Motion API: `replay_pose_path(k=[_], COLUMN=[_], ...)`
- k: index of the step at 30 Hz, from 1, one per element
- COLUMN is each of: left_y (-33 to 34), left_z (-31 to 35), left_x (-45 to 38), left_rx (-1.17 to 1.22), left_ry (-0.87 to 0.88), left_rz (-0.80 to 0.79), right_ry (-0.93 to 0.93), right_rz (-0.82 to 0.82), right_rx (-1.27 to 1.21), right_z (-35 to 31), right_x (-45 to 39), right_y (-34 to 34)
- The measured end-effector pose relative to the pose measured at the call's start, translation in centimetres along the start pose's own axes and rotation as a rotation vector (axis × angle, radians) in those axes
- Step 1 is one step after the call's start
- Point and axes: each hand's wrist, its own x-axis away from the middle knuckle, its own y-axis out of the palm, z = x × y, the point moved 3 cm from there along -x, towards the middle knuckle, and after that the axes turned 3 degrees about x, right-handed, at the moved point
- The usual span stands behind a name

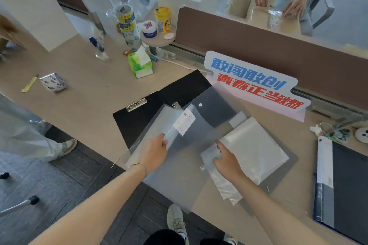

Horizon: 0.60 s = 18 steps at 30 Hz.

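Note:
A translucent plastic snap folder [179,169] lies at the desk's front edge, partly over an open black clip folder [139,117]. My left hand [154,151] grips the translucent folder's raised front flap, which carries a white label [184,122]. My right hand [226,160] pinches the corner of a clear plastic sleeve [223,183] beside a white sheet in a clear cover [254,149]. The sheet lies on a grey board [291,160].
A sign with blue and red characters [253,83] leans on the brown divider [278,49]. A dark binder [342,189] lies at the right. A tissue pack [140,63], tape rolls [125,18], jars and a plastic bag stand behind. Another person's hands [294,8] are beyond the divider.

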Motion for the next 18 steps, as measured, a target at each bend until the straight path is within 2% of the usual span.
replay_pose_path(k=[4, 8, 11, 15, 18], left_y=[-5.5, -10.0, -12.5, -13.9, -13.8], left_z=[0.9, 0.6, 0.7, 0.9, 0.7], left_x=[0.3, 0.7, 1.3, 2.4, 3.1], left_rx=[-0.013, 0.166, 0.392, 0.751, 1.025], left_ry=[-0.008, -0.043, -0.028, 0.017, -0.009], left_rz=[0.153, 0.265, 0.249, 0.162, 0.112], right_ry=[0.000, -0.007, -0.014, 0.008, 0.095], right_rz=[-0.016, -0.062, -0.064, -0.118, -0.123], right_rx=[-0.057, -0.229, -0.363, -0.719, -0.903], right_z=[-2.5, -5.8, -8.1, -10.4, -10.6], right_x=[-0.6, -0.9, -1.4, -1.6, -2.0], right_y=[0.5, 1.4, 2.0, 2.5, 2.3])
